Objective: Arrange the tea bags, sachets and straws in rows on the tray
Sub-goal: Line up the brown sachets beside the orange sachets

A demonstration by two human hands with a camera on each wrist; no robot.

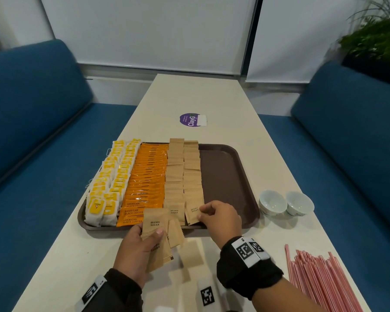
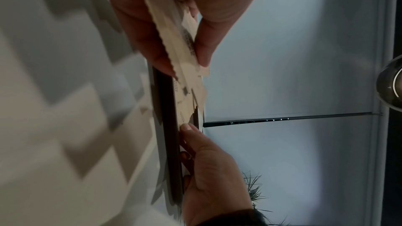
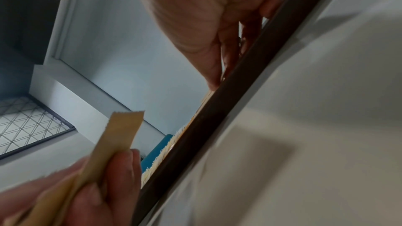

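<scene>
Free room: the bare right strip of the tray point(image 1: 223, 174), right of centre frame, and the open tabletop point(image 1: 196, 95) beyond it at upper centre, broken only by a purple sticker point(image 1: 190, 119). Obstacles: the tray's left and middle are filled by rows of tea bags point(image 1: 112, 176), orange sachets point(image 1: 148, 176) and brown sachets point(image 1: 184, 170). Two cups point(image 1: 285, 203) stand just right of the tray; straws point(image 1: 322, 282) cover the lower right corner. Loose sachets point(image 1: 190, 253) lie on the tabletop at lower centre, between the left hand point(image 1: 137, 251) and right hand point(image 1: 221, 218). Blue sofas point(image 1: 32, 122) flank both frame edges.
</scene>
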